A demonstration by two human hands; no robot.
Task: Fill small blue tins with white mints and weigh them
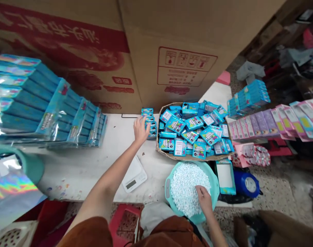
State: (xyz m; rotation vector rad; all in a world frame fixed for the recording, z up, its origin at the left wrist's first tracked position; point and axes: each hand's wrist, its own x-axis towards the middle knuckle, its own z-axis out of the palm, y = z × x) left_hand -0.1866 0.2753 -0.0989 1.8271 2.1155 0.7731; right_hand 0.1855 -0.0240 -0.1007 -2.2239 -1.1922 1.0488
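Note:
My left hand (141, 130) reaches over the table to a short stack of small blue candy boxes (151, 129). Its fingers and thumb are curled around a box there, partly hiding the stack. My right hand (204, 198) is low over a turquoise basin (215, 178) filled with small white candies (184, 185). The fingers of this hand are pressed together at the candies, and what they hold, if anything, is hidden. Behind the basin, a cut-down cardboard box (159, 154) is heaped with loose blue candy boxes (195, 137).
A white digital scale (135, 174) lies below my left forearm. Wrapped blue packs (56, 109) are stacked at left, and a large carton (156, 68) stands behind. To the right are a blue open box (225, 178), a blue tape roll (247, 185) and pink-purple boxes (264, 121).

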